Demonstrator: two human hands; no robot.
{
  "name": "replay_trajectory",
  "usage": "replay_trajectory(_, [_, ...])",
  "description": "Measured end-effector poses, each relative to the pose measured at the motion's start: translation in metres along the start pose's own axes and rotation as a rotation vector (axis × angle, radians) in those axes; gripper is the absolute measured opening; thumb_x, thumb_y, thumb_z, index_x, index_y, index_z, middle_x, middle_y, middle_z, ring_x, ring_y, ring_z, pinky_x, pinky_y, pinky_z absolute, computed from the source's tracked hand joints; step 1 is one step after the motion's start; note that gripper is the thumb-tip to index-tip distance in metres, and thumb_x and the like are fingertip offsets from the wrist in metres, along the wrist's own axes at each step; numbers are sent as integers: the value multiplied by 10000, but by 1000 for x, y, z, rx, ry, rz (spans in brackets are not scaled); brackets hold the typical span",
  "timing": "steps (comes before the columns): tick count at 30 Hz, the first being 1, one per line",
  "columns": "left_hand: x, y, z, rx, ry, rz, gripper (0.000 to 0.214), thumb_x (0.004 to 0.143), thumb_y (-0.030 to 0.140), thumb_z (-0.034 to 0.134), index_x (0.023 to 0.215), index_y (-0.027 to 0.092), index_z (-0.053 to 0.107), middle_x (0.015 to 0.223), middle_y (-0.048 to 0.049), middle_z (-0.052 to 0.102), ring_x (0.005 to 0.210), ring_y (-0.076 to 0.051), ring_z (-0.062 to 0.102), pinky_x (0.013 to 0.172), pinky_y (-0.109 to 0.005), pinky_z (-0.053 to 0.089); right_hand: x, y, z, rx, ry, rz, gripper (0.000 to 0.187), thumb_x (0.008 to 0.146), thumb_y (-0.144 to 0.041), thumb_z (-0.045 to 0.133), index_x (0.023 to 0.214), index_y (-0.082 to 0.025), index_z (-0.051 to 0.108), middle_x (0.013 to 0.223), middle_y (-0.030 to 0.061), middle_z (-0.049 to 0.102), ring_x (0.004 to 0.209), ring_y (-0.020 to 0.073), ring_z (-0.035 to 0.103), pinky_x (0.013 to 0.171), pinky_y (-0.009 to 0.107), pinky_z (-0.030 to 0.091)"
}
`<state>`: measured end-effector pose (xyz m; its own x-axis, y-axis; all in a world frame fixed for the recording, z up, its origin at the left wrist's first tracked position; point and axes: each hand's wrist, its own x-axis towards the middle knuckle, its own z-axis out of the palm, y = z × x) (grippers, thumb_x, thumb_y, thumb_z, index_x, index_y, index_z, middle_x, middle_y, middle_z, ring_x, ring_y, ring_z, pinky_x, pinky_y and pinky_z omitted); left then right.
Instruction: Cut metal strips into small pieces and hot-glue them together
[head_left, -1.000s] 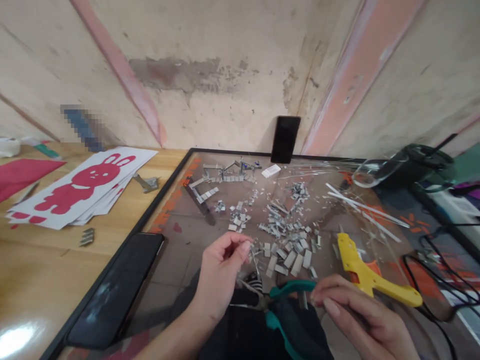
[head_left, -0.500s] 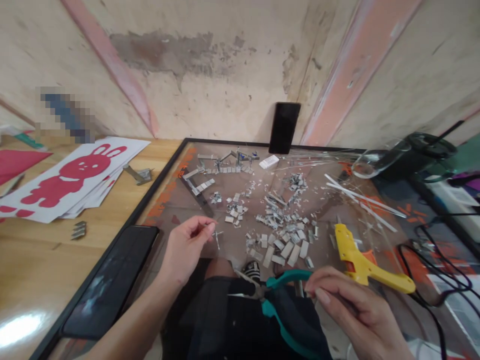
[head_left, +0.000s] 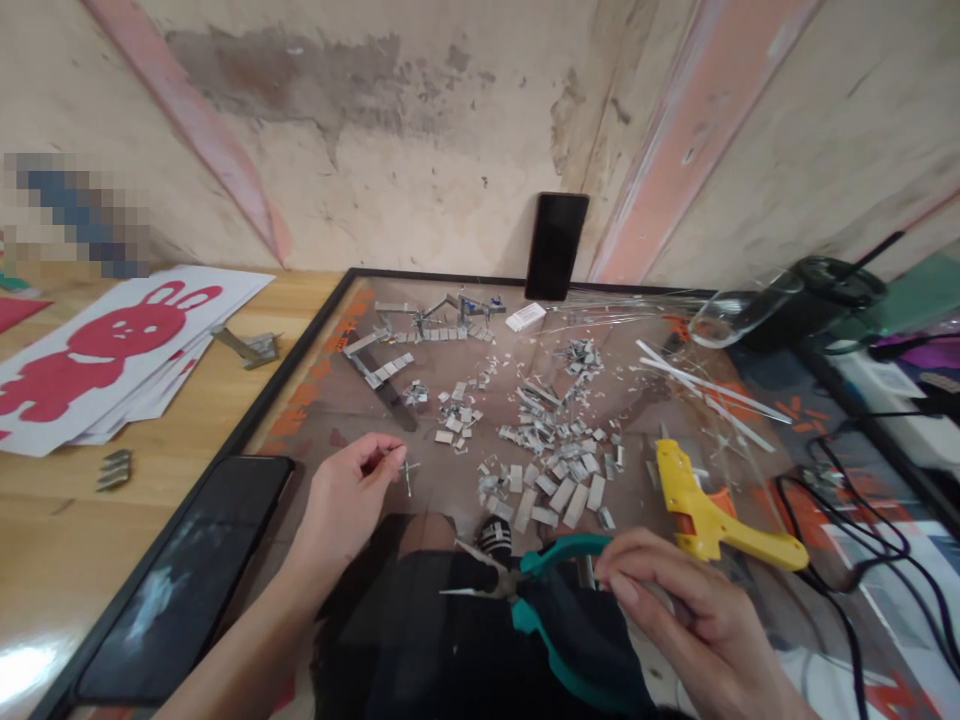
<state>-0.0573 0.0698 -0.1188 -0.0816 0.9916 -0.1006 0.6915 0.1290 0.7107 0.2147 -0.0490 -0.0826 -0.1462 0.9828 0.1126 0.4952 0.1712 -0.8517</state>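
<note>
My left hand (head_left: 341, 497) is pinched shut on a small bent metal piece (head_left: 406, 472) just above the glass tabletop (head_left: 352, 400), left of a scatter of several small silver staple-like pieces (head_left: 551, 455). My right hand (head_left: 686, 620) sits low at the right, fingers curled around the teal handles of needle-nose pliers (head_left: 540, 590) whose open jaws point left over my dark lap. A yellow glue gun (head_left: 709, 515) lies on the glass just beyond the right hand.
A black phone (head_left: 556, 246) leans against the wall at the back. A dark tablet (head_left: 180, 580) lies at the left of the glass. White sheets with a red rabbit (head_left: 97, 350) lie on the wooden table. Black cables (head_left: 862, 520), a glass bowl (head_left: 739, 315) and white strips (head_left: 705, 395) crowd the right.
My left hand has moved left and down from the pile of metal pieces, still pinching a small piece. The right hand with the pliers has barely shifted. The view has tilted down slightly.
</note>
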Motion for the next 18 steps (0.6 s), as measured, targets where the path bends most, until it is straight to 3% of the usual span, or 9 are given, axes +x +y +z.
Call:
replay_trajectory(13, [1, 1, 1, 180, 51, -14, 299, 772, 408, 450, 858, 197, 643, 688, -16, 663, 644, -186, 583, 602, -263, 409, 1, 0, 1, -5, 7, -12, 135, 841, -178, 501, 776, -197, 617, 750, 29, 641, 721, 146, 626, 644, 214, 507])
replay_trajectory(18, [7, -8, -1, 273, 69, 14, 300, 806, 390, 418, 901, 206, 636, 805, -45, 698, 746, -216, 631, 658, -274, 426, 2, -1, 0, -12, 5, 4, 142, 847, -188, 492, 774, -201, 613, 751, 34, 643, 709, 145, 622, 632, 216, 511])
